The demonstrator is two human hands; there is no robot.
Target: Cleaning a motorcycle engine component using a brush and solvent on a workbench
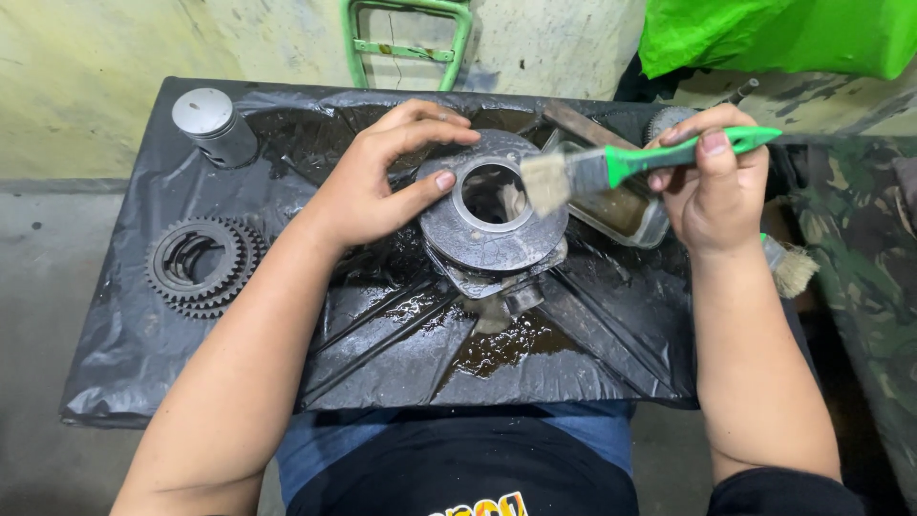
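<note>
The left hand [377, 182] grips the rim of the metal cylinder block [492, 215], standing bore-up mid-desk [124, 344] on wet black plastic. The right hand [712, 182] pinches a green-handled brush [621, 167], lying left-right, bristles at the bore's right edge. Seemingly mid-scrub; the bristles look due inside the bore.

Single head-worn view looked steeply down, close over black plastic-covered work table [134, 363]; faced pale wall beyond table's far edge; wearer's lap showed below table's near edge.
</note>
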